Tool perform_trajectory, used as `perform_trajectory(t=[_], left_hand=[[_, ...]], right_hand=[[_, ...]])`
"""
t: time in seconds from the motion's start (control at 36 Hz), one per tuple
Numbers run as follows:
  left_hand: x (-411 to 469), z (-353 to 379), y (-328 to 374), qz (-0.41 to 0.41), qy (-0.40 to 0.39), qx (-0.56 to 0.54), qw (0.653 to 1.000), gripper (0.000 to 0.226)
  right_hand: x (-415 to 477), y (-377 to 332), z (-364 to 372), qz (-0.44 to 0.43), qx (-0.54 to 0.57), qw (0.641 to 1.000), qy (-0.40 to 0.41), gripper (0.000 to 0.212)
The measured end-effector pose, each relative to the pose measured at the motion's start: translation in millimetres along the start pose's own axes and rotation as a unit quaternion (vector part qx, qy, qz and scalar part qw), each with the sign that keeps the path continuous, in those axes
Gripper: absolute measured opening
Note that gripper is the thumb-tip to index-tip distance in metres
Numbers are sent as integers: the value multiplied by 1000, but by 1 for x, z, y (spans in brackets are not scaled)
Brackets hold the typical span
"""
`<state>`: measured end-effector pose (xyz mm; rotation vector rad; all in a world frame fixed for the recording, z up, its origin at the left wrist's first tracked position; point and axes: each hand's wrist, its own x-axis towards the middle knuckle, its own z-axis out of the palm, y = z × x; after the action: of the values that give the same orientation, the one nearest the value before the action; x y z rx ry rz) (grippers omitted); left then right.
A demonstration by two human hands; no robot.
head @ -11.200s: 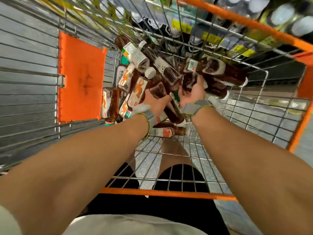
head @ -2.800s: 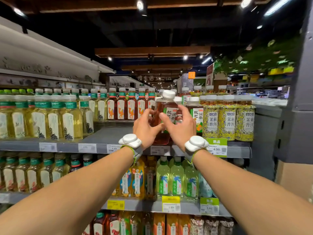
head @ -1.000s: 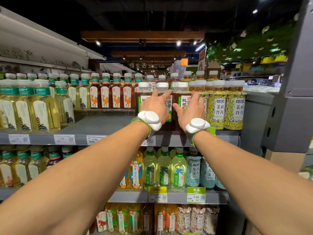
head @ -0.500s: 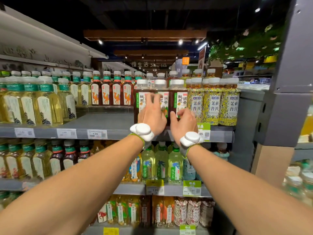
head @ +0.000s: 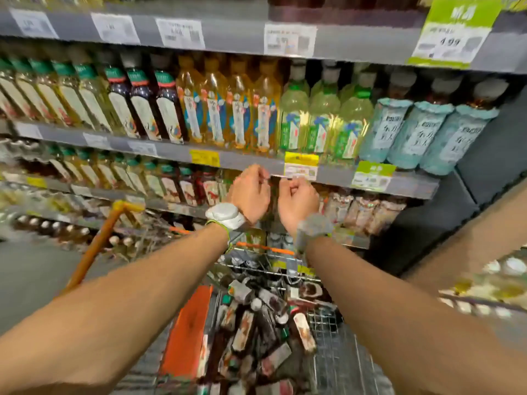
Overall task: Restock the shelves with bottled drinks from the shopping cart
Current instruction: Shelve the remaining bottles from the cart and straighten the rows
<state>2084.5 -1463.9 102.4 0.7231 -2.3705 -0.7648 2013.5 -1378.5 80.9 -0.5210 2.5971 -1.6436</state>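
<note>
My left hand (head: 251, 192) and my right hand (head: 298, 199) hang side by side in the air, fingers loosely curled, holding nothing. They are in front of the grey middle shelf edge (head: 245, 162) and above the shopping cart (head: 95, 243). A heap of dark brown bottled drinks (head: 256, 323) with white and orange labels lies in the wire basket below my wrists. The top shelf edge (head: 236, 38) runs across the upper frame; the bottles standing on it are cut off.
Rows of yellow, green and dark bottles (head: 322, 115) fill the middle shelf, with teal-wrapped ones (head: 433, 129) at the right. An orange flap (head: 188, 332) lies in the cart's left half. A dark shelf upright (head: 490, 155) stands at the right.
Both hands have let go of the bottles on the top shelf and dropped down, empty. The view has tilted down, bringing the cart into sight.
</note>
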Motion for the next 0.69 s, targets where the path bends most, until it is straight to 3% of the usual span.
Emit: perform_trajectory(t=[0.11, 0.19, 0.28, 0.44, 0.69], left_hand=[[-41, 14, -43, -54, -20, 11, 998, 13], [-80, 25, -99, -118, -100, 4, 988, 15], [-115, 34, -141, -156, -156, -3, 975, 16], [-178, 59, -208, -217, -229, -18, 949, 6], [-249, 109, -271, -304, -308, -18, 901, 17]], right_hand=[[-34, 39, 28, 23, -50, 993, -101, 36], [-75, 71, 66, 64, -83, 982, -158, 52], [-114, 98, 97, 102, -101, 981, -134, 71], [-174, 140, 134, 197, -146, 958, -151, 50], [-234, 228, 163, 284, -157, 923, -209, 30]])
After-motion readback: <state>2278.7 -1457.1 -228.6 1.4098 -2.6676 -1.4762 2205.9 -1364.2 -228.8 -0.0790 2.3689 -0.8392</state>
